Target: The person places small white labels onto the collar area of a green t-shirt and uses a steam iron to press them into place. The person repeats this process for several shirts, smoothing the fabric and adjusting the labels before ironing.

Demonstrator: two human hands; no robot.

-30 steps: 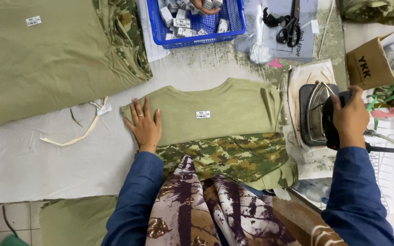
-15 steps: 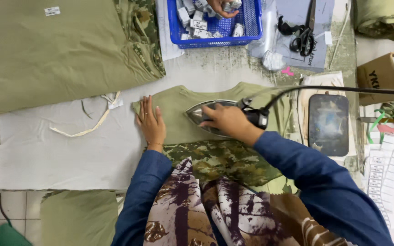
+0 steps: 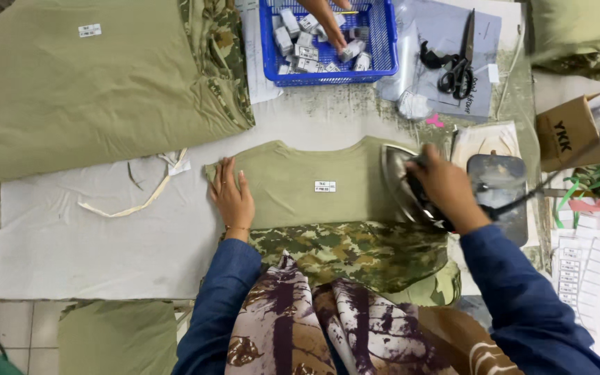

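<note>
An olive cloth piece [image 3: 293,182] with a small white label [image 3: 325,186] lies flat on the white padded table [image 3: 92,236]; a camouflage section [image 3: 345,248] joins its near edge. My left hand [image 3: 231,198] presses flat on the cloth's left end, fingers apart. My right hand [image 3: 446,187] grips the handle of a metal flat iron [image 3: 403,182], which rests on the cloth's right end. Its cord runs off to the right.
A dark iron rest pad [image 3: 498,187] sits right of the iron. A blue basket [image 3: 328,38] of small labels stands at the back, another person's hand [image 3: 322,17] in it. Scissors [image 3: 457,66] lie on a plastic sheet. Stacked olive fabric [image 3: 85,90] fills the back left; a cardboard box [image 3: 567,132] sits right.
My right hand took the iron off its rest pad, carried it left over the olive cloth, then slid it back to the cloth's right end. My left hand stayed pressed on the left end.
</note>
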